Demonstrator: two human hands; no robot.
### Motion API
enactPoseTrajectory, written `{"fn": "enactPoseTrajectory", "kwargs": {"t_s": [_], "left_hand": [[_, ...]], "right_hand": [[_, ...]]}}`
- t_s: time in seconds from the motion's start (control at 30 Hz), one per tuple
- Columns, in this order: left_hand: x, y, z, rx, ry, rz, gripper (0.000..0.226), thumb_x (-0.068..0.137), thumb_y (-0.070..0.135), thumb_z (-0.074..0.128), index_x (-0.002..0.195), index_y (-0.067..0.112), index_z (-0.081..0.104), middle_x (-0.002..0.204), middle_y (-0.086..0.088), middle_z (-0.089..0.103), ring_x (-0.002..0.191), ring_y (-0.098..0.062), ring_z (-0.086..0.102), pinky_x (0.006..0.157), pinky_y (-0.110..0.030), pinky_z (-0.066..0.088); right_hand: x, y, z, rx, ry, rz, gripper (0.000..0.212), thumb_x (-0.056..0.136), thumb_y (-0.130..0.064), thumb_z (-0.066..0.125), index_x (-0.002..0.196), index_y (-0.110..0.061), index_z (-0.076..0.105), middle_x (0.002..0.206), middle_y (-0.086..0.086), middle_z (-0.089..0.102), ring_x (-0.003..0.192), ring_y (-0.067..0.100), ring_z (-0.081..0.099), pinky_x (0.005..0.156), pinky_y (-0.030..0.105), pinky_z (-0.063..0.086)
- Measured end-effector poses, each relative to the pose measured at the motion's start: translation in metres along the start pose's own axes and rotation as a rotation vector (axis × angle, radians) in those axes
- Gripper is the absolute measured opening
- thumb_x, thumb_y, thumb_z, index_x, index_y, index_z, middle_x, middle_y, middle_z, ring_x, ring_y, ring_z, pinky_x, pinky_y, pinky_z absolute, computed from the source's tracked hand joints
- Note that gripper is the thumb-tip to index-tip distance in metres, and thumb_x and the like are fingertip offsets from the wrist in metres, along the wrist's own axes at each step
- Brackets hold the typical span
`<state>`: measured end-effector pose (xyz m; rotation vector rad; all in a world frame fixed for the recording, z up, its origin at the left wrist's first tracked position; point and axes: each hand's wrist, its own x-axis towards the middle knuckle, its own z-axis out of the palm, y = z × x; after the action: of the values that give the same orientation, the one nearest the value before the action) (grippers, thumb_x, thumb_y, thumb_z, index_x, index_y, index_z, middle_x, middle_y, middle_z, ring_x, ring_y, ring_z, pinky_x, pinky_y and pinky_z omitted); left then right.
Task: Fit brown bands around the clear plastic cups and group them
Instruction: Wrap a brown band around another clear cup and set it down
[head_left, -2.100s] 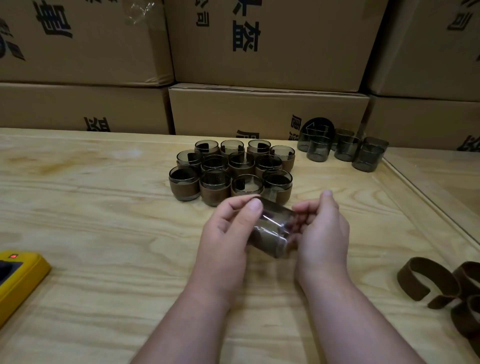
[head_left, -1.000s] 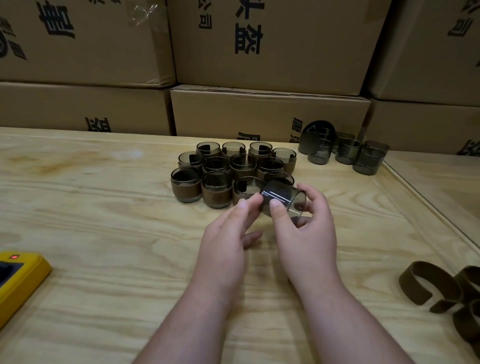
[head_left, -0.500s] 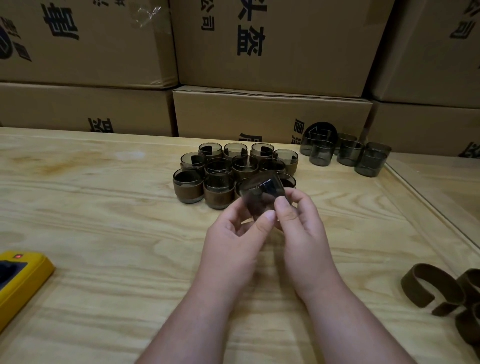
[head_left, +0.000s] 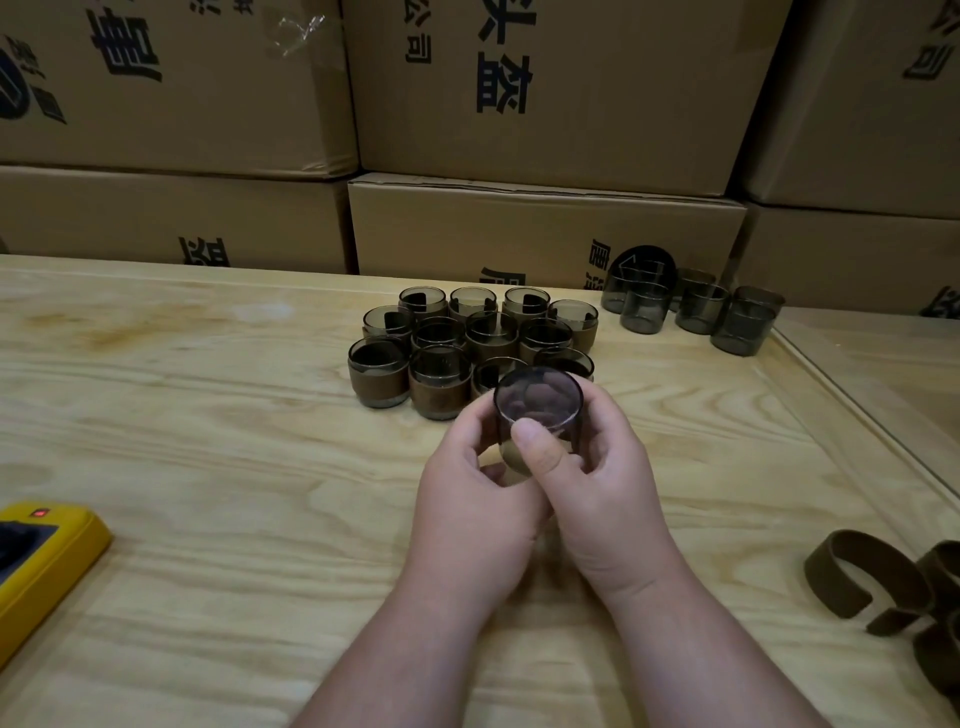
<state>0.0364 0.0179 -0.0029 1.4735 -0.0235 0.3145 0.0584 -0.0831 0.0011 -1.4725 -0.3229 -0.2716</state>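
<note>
1. A clear, smoke-tinted plastic cup (head_left: 537, 410) is held just below the centre of the frame, above the tabletop, its open mouth turned up toward the camera. A brown band (head_left: 514, 457) shows around its lower part, mostly hidden by fingers.
2. The right hand (head_left: 597, 478) curls round the cup from the right, its thumb pressed on the near wall just under the rim.
3. The left hand (head_left: 478, 493) cups it from the left and below, fingers bent against the band; how tightly they grip is hidden.
4. Just behind the held cup, in the centre of the frame, stands a tight cluster of banded cups (head_left: 467, 343), upright and touching one another in rows.
5. To the upper right of that cluster, well apart from it, a small group of unbanded cups (head_left: 696, 312) stands against the boxes.
6. At the lower right edge lie loose brown bands (head_left: 883, 587), open C-shaped strips piled together.
7. All of it sits on a pale plywood table (head_left: 208, 415).
8. A yellow device (head_left: 47, 561) with a small red light shows at the lower left edge.
9. Stacked cardboard boxes (head_left: 545, 228) with black printing fill the top of the frame.
</note>
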Motion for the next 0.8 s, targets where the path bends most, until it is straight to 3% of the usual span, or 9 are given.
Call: {"fn": "enactPoseTrajectory", "kwargs": {"t_s": [0.1,0.17,0.27,0.4,0.47,0.63,0.7,0.8], "left_hand": [[-0.0011,0.0001,0.0007,0.064,0.009,0.013,0.061,0.074,0.009,0.085,0.121,0.042,0.066,0.099,0.012,0.078,0.086,-0.019,0.077,0.074,-0.039,0.065],[-0.0015,0.0005,0.0005,0.119,0.020,0.043,0.065,0.074,0.007,0.081,0.119,0.050,0.064,0.104,0.015,0.077,0.088,-0.013,0.076,0.075,-0.035,0.064],[-0.0014,0.0009,0.0017,0.233,0.035,0.114,0.064,0.069,0.012,0.073,0.118,0.052,0.062,0.118,0.016,0.072,0.104,-0.013,0.070,0.090,-0.039,0.060],[-0.0033,0.0023,0.0048,0.270,0.029,0.190,0.061,0.068,0.015,0.072,0.117,0.050,0.063,0.122,0.019,0.068,0.114,-0.008,0.066,0.097,-0.037,0.055],[-0.0031,0.0012,0.0047,0.293,0.003,0.229,0.061,0.072,0.005,0.075,0.117,0.045,0.066,0.121,0.019,0.069,0.116,-0.006,0.065,0.097,-0.036,0.055],[-0.0012,-0.0022,0.0035,0.365,-0.013,0.279,0.068,0.071,-0.006,0.073,0.118,0.042,0.067,0.122,0.022,0.068,0.120,-0.001,0.061,0.096,-0.018,0.048],[-0.0017,-0.0032,0.0044,0.386,0.000,0.274,0.073,0.068,-0.010,0.072,0.120,0.041,0.066,0.123,0.023,0.068,0.121,-0.001,0.059,0.100,-0.020,0.047],[-0.0032,-0.0015,0.0058,0.395,0.002,0.276,0.085,0.063,-0.014,0.073,0.120,0.048,0.063,0.123,0.029,0.066,0.122,0.004,0.058,0.104,-0.021,0.046]], "right_hand": [[0.0001,-0.0007,0.0005,-0.003,-0.002,-0.006,0.050,0.070,-0.042,0.075,0.117,-0.028,0.067,0.109,-0.003,0.075,0.102,0.019,0.072,0.085,0.037,0.059],[0.0002,-0.0004,0.0003,-0.004,0.001,-0.010,0.056,0.066,-0.043,0.076,0.118,-0.025,0.065,0.107,-0.005,0.075,0.100,0.014,0.073,0.081,0.026,0.057],[0.0008,-0.0007,-0.0002,-0.029,0.051,-0.035,0.058,0.061,-0.046,0.076,0.113,-0.024,0.064,0.103,-0.006,0.075,0.096,0.009,0.072,0.079,0.018,0.054],[0.0007,-0.0012,-0.0007,-0.055,0.155,-0.053,0.055,0.059,-0.049,0.077,0.105,-0.023,0.064,0.096,-0.004,0.075,0.091,0.011,0.072,0.077,0.021,0.054],[0.0015,-0.0015,-0.0011,-0.048,0.193,-0.077,0.046,0.061,-0.048,0.078,0.098,-0.022,0.064,0.090,-0.008,0.074,0.085,0.009,0.071,0.073,0.020,0.054],[0.0039,0.0004,-0.0021,0.003,0.229,-0.091,0.023,0.073,-0.025,0.081,0.088,-0.019,0.065,0.084,-0.010,0.076,0.079,0.004,0.072,0.068,0.017,0.054],[0.0052,-0.0007,-0.0035,0.035,0.259,-0.055,0.011,0.078,-0.027,0.077,0.080,-0.022,0.067,0.078,-0.006,0.075,0.073,0.006,0.071,0.065,0.018,0.054],[0.0079,-0.0029,-0.0070,0.105,0.343,0.041,0.018,0.082,-0.035,0.072,0.067,-0.024,0.072,0.066,-0.003,0.070,0.062,0.009,0.065,0.058,0.024,0.054]]}}
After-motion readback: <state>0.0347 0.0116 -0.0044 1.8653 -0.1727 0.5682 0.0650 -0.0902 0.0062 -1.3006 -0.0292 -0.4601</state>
